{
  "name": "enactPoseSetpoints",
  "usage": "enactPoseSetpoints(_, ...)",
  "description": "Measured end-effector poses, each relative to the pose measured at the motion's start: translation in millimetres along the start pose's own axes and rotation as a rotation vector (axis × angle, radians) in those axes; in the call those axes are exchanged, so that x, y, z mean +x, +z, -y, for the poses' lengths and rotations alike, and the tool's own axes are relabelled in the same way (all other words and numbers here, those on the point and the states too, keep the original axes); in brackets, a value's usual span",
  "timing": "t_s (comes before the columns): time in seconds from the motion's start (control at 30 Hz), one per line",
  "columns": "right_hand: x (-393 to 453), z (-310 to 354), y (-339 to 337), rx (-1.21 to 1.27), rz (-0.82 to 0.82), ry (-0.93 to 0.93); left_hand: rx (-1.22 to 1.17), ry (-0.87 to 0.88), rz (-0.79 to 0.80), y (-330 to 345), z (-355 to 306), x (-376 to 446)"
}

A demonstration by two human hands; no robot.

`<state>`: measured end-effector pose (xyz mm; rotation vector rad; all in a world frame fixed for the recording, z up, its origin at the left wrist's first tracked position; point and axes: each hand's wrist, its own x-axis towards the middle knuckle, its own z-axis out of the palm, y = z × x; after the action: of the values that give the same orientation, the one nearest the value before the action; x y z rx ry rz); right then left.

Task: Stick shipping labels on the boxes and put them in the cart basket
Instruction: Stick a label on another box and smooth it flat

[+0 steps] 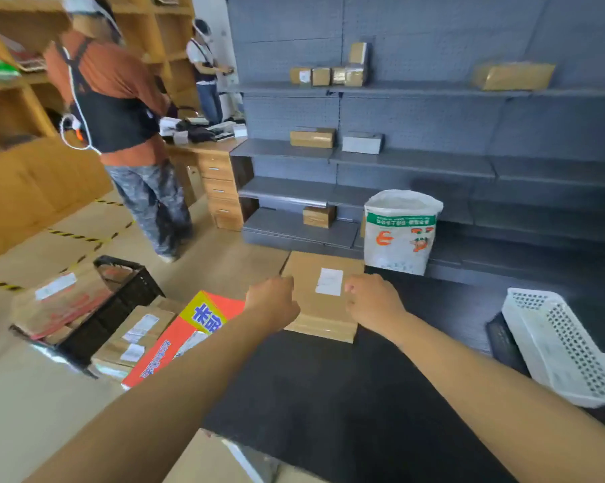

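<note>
Gripping flat labelled box [320,308] — left hand [271,303], right hand [374,301] flanking it

Parcel depot/stockroom: grey shelving [412,158] holding boxes [312,137], labelled parcels [133,338] on floor, hazard tape [74,236].

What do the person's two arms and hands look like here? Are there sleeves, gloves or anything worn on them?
Both forearms are bare as far as the picture shows, with no sleeve in view. The left hand and the right hand wear no gloves. No watch, ring or band can be seen on either wrist.
</note>
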<state>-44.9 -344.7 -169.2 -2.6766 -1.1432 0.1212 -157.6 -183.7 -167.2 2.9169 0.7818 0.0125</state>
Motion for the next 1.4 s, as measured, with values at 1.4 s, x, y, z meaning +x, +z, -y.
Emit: enactPoseSetpoints(1.4, 178.2, -92.9, 181.5, 0.955, 0.079, 1.043, -0.978, -0.546, 0.276, 183.0, 76.6, 244.5)
